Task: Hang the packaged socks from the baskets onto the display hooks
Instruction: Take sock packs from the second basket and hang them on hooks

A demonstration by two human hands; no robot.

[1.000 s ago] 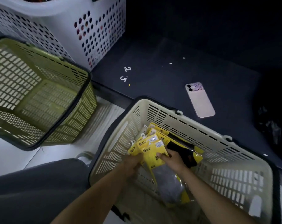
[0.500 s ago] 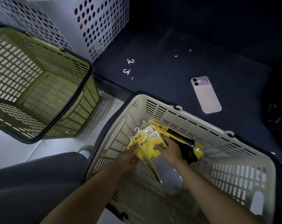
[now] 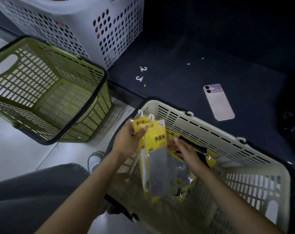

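Observation:
My left hand [image 3: 128,140] pinches a small stack of yellow sock packs [image 3: 154,144] by their top cards, lifted above the cream basket [image 3: 216,132]. White plastic hangers stick up from the packs. Grey socks show through the clear lower part. My right hand [image 3: 182,148] reaches down into the basket with fingers loosely spread, touching more yellow packs with black socks [image 3: 199,149] lying against the far wall. No display hooks are in view.
An olive-green basket [image 3: 47,92] lies tilted at the left, nothing visible inside. A white perforated bin [image 3: 85,29] stands behind it. On the dark shelf lie a pink phone [image 3: 218,102] and two loose white hangers [image 3: 141,73]. My dark trouser leg fills the lower left.
My left hand has raised the stack of packs up out of the basket toward the left rim. My right hand has let go of that stack and moved onto the packs still inside.

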